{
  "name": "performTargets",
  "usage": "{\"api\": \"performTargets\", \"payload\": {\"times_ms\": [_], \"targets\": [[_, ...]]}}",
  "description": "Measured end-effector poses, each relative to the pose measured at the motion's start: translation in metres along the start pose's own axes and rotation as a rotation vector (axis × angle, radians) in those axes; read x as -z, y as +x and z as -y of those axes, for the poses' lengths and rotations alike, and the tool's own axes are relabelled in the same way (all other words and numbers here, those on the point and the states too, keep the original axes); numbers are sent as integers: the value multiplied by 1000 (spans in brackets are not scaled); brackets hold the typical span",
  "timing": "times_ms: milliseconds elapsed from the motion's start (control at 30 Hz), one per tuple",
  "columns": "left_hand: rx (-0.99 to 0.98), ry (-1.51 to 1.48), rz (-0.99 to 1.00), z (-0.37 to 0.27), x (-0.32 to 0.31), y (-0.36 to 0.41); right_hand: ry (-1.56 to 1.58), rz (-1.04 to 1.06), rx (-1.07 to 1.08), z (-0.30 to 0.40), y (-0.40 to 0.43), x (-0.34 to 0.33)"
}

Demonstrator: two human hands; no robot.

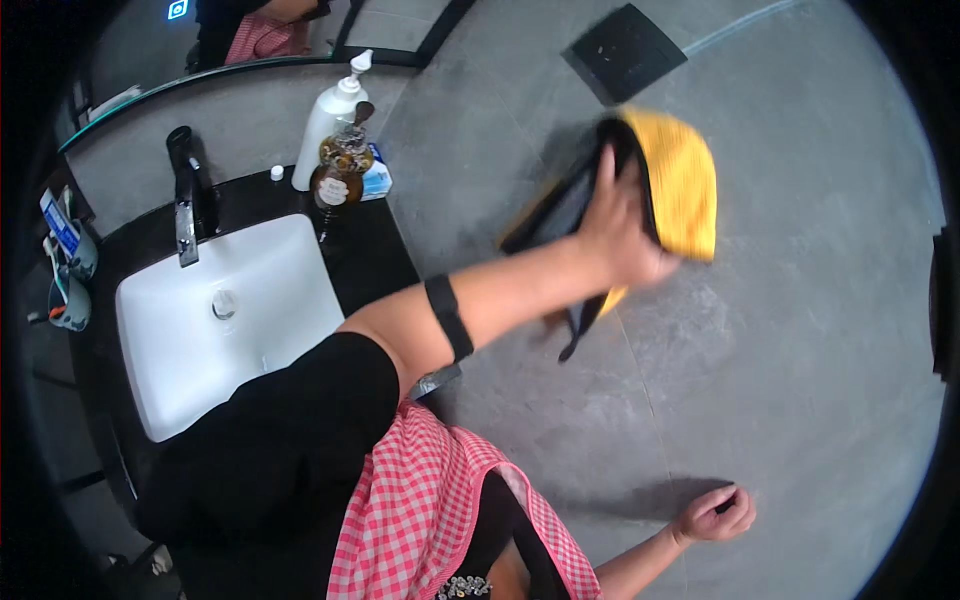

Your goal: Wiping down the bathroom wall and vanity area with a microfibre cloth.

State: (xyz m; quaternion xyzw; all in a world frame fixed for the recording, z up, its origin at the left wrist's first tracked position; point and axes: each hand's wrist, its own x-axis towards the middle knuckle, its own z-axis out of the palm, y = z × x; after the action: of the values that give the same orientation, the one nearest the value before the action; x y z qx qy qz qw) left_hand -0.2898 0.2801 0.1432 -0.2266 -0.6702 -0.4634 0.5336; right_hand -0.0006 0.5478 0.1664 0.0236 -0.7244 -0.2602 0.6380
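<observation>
My left hand [619,225], blurred, grips a yellow and grey cloth [682,187] with black edging. The cloth is folded partly over the hand, its yellow side outward at the right, and a grey part with a dark loop hangs lower left. It lies over or close against a grey tiled surface [787,337]; whether it touches cannot be told. A black band circles my left arm. At the lower right my right hand [718,513] is held with curled fingers, apart from the cloth, and nothing shows in it. A red-and-white checked apron [420,487] covers my front.
At left, a white basin [232,322] with a black faucet [187,195] sits in a black counter [375,247]. A white pump bottle [326,127], an amber bottle [337,184] and a small box [377,176] stand behind. A black square plate [626,54] is above the cloth.
</observation>
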Motion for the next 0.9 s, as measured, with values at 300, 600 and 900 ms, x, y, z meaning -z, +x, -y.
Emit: {"api": "performTargets", "payload": {"times_ms": [300,600,900], "targets": [[67,-85,188,1,27,-102,-6,-32,27,-3,-1,1],[-31,-57,-52,25,20,-57,-3,-40,-18,4,-1,-2],[-95,-110,-64,23,9,-36,-2,-59,-23,6,0,-6]]}}
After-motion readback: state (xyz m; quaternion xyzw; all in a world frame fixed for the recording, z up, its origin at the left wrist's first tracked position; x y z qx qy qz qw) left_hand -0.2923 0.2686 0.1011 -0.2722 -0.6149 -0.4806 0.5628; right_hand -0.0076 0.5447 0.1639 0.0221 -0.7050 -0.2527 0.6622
